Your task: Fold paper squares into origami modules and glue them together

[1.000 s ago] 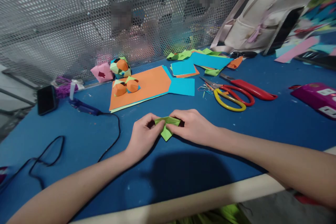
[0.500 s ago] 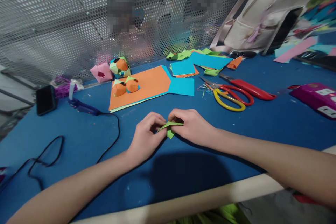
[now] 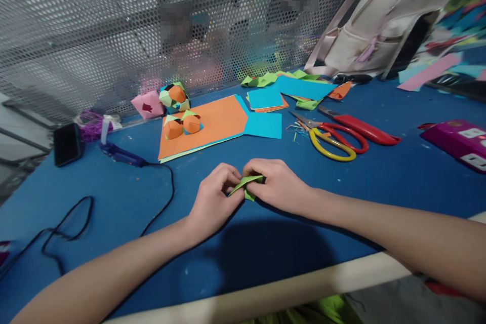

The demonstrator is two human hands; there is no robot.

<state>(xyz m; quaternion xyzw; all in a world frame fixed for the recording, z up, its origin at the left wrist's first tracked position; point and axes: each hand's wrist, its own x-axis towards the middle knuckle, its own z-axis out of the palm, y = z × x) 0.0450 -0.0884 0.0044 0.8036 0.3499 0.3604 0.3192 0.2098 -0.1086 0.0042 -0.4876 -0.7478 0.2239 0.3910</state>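
A small folded piece of green paper is held between both hands, just above the blue table. My left hand pinches its left end between thumb and fingers. On its right end, the fingers of my right hand are closed, nearly touching the left fingertips. Part of the paper is hidden behind the fingers. Beyond the hands lie orange sheets with two small orange folded pieces on them. Blue paper squares are at the back, near scissors with yellow and red handles.
On the blue table, a blue glue gun trails a black cord at left, near a phone. A red-handled cutter, purple power strip and pale backpack are at right. Behind stands a perforated metal screen.
The green paper has tilted slightly, its left end lower, and its bottom tip has shifted a little to the right. Both hands keep their pinch on it.
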